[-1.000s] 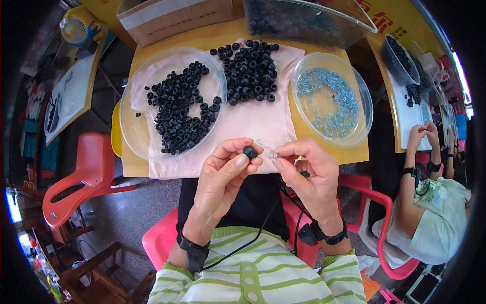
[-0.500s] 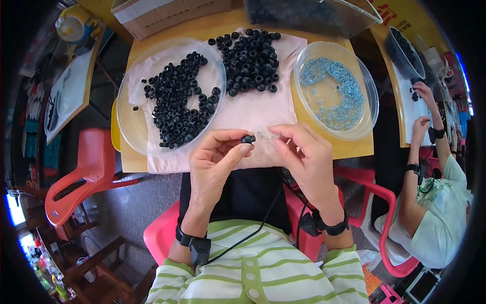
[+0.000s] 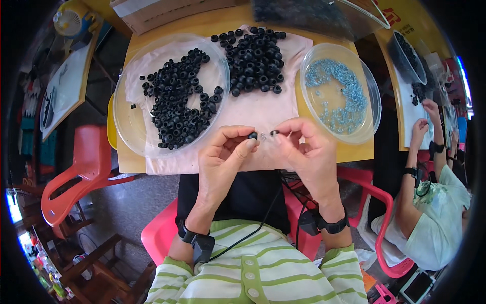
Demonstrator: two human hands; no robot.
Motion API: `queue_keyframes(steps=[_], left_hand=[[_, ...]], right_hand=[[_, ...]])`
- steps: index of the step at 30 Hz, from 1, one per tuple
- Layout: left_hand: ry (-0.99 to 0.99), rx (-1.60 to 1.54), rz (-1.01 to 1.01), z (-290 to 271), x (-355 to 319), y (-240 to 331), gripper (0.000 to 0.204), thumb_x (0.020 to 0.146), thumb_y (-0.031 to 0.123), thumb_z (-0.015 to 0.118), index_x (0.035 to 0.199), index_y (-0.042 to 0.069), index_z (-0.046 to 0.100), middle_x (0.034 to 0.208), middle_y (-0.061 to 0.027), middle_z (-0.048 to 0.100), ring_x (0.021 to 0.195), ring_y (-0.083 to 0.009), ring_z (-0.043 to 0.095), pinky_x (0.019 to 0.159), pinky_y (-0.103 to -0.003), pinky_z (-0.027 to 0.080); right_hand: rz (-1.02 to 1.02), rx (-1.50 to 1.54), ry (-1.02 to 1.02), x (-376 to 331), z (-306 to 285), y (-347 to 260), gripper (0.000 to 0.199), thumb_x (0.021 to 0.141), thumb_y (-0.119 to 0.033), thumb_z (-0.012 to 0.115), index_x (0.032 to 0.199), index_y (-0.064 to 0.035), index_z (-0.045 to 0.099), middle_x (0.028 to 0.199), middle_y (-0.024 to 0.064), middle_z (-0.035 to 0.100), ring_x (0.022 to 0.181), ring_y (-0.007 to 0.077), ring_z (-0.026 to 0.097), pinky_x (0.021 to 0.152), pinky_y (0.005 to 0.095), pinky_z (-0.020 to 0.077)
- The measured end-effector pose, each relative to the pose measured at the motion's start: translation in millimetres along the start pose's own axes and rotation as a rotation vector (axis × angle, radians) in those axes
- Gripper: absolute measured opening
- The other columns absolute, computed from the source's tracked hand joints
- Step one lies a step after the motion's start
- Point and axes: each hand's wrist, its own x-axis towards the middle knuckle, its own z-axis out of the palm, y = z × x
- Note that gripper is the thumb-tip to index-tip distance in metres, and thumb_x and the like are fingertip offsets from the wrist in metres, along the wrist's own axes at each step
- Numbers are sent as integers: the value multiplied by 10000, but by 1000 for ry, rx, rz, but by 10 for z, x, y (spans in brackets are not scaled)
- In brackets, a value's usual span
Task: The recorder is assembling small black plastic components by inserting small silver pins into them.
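Over the near edge of the cloth, my left hand point(image 3: 225, 154) is closed, pinching a small round black plastic piece point(image 3: 252, 135) between thumb and fingertips. My right hand point(image 3: 307, 152) is closed too, slightly blurred, with a smaller black plastic piece point(image 3: 274, 133) at its fingertips. Between the hands are a few tiny silvery coils point(image 3: 264, 137) that look like springs; whether they are held or lying on the cloth is unclear. Ahead to the left is a clear round tub point(image 3: 121, 119) of small black pieces, and to the right a clear oval tub point(image 3: 373, 96) of tiny bluish coils.
A pile of larger black hollow pieces point(image 3: 257, 61) lies on the pale pink cloth point(image 3: 243, 114). Behind stand a cardboard box point(image 3: 167, 15) and a clear bin point(image 3: 314, 17). At right, another person point(image 3: 430, 218) works at a table. A red chair point(image 3: 86, 167) stands at left.
A small black piece now shows at my right fingertips, where none showed before. My left hand has shifted slightly right, and its black piece looks rounder.
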Motion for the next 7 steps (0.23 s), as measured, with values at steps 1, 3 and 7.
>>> queue_keyframes(steps=[1,3,7], left_hand=[[-6,-1,-11,-5,2,2,214,904,9,637,1110,-36,601,1046,-79,650,942,-133,640,855,-269,528],[-23,-2,-33,-16,-4,9,209,909,19,633,1107,-34,597,1052,-77,644,950,-135,637,866,-275,525],[-58,-19,-60,-50,14,-27,236,919,26,620,1143,-36,580,1079,-82,633,1010,-138,621,871,-273,525]], right_hand=[[7,-48,37,20,-14,12,121,822,-30,697,932,-32,646,798,55,611,586,123,544,546,260,442],[-130,-262,101,60,26,48,134,811,-21,694,933,-47,644,804,63,617,599,150,574,554,284,457],[-209,-566,98,83,96,242,137,843,-55,658,974,-83,633,868,91,640,684,204,652,588,354,490]])
